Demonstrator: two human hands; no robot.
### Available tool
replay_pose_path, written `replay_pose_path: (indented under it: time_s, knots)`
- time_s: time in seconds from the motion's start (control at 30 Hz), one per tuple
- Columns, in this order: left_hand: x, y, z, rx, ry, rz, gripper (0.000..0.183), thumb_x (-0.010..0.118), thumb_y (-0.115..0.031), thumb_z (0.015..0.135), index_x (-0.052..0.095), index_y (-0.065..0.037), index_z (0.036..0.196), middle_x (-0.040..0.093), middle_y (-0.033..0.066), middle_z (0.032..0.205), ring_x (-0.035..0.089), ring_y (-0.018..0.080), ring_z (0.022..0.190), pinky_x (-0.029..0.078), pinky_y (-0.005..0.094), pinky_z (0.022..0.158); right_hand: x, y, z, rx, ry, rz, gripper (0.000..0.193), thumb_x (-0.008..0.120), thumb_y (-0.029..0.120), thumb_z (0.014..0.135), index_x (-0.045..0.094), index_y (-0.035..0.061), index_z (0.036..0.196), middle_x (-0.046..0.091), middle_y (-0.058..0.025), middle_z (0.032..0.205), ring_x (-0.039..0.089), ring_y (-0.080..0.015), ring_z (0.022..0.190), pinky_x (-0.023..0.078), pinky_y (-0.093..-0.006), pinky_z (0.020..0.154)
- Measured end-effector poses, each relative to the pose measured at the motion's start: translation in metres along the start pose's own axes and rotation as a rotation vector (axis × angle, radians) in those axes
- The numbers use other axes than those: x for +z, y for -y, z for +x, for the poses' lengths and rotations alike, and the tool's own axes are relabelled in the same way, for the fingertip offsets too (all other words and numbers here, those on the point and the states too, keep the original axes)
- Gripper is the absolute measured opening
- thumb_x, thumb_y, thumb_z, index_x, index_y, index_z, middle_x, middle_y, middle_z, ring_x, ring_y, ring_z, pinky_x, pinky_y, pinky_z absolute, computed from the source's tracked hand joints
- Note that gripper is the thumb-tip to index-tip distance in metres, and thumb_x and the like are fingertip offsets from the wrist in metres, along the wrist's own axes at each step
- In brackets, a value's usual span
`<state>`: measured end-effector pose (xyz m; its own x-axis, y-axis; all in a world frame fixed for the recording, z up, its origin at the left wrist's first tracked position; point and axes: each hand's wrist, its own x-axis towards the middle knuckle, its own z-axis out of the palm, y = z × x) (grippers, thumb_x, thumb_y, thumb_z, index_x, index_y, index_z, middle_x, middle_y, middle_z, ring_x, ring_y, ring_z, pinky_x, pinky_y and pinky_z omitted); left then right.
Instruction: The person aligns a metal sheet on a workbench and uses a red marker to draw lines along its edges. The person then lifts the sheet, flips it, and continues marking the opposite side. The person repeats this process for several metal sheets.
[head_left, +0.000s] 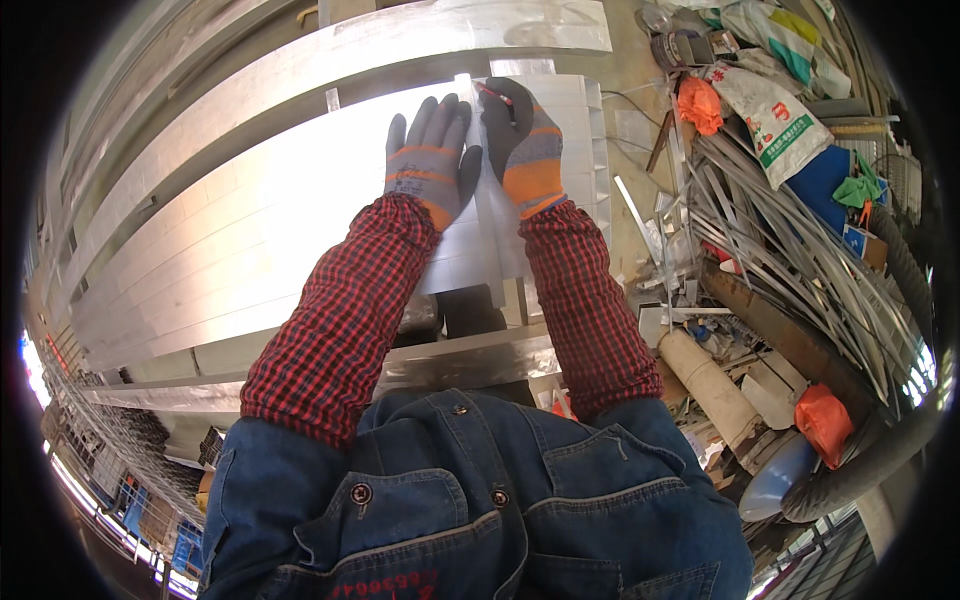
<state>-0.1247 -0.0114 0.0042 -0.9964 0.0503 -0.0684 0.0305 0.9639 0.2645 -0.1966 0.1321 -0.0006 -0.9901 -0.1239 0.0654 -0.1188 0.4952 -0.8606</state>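
Metal strips [220,240], silvery and laid edge to edge in one broad sheet, are seen beneath both gloved hands, supported across long metal beams [470,368]. The left hand [430,150] is set palm down toward the right end of the strips, its fingers extended and slightly parted; nothing is seen to be gripped by it. By the right hand [525,145], curled just beside it and nearer that end, a slim red pen-like tool [497,94] is pinched between thumb and fingers near the far edge of the strips. Between the hands, what looks like a narrow flat bar [486,225] is laid across the strips, possibly as a straight guide. The left palm appears to be placed so that bar and strips are kept from slipping, while the tool seems to be held low for close control; whether its tip is touching cannot be told. Most of the strips' length is seen left of the hands, only a short end to their right. Beyond that end, thin metal scraps [790,245] are heaped.
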Motion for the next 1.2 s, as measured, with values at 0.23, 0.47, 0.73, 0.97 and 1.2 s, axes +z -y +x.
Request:
replay_pose_path:
  time_s: [0.23,0.47,0.73,0.97,1.2]
  knots:
    - [0.001,0.001,0.000,0.008,-0.020,-0.011,0.062,0.053,-0.038,0.112,0.048,-0.009,0.166,0.043,0.0156,0.176,0.036,0.0360,0.165,0.021,0.0612,0.136,0.001,-0.004,0.003,-0.035,0.021,0.005,0.028,0.068,0.027,0.110,0.079,0.0120,0.131,0.081,-0.0131,0.110,0.076,-0.0233,0.094,0.060,-0.0356,0.085]
    - [0.001,0.000,0.001,0.007,-0.032,0.000,0.063,0.053,-0.039,0.112,0.047,-0.010,0.168,0.044,0.0160,0.176,0.039,0.0367,0.164,0.023,0.0616,0.135,-0.024,0.001,-0.029,-0.046,0.092,-0.067,0.023,0.068,0.019,0.108,0.077,0.0092,0.128,0.081,-0.0175,0.114,0.078,-0.0365,0.102,0.062,-0.0435,0.091]
    - [0.005,-0.002,0.000,-0.005,-0.020,0.094,0.063,0.051,-0.040,0.113,0.044,-0.012,0.170,0.043,0.0133,0.177,0.036,0.0334,0.166,0.021,0.0595,0.137,-0.068,0.011,-0.110,-0.099,0.177,-0.099,0.027,0.070,0.010,0.107,0.077,0.0084,0.134,0.080,-0.0164,0.116,0.078,-0.0351,0.101,0.062,-0.0398,0.090]
    - [0.009,-0.004,-0.001,-0.018,-0.056,0.102,0.062,0.050,-0.041,0.114,0.045,-0.014,0.170,0.043,0.0117,0.177,0.035,0.0325,0.166,0.020,0.0594,0.138,-0.103,0.020,-0.175,-0.038,0.268,-0.135,0.031,0.072,0.006,0.105,0.074,0.0082,0.136,0.078,-0.0168,0.116,0.076,-0.0379,0.099,0.062,-0.0428,0.084]
    - [0.017,-0.001,0.000,0.010,-0.096,0.129,0.062,0.049,-0.041,0.115,0.047,-0.012,0.169,0.044,0.0127,0.176,0.037,0.0334,0.166,0.020,0.0582,0.138,-0.123,0.028,-0.210,-0.056,0.298,-0.208,0.025,0.069,0.001,0.103,0.074,0.0057,0.127,0.077,-0.0175,0.111,0.074,-0.0401,0.094,0.060,-0.0432,0.081]
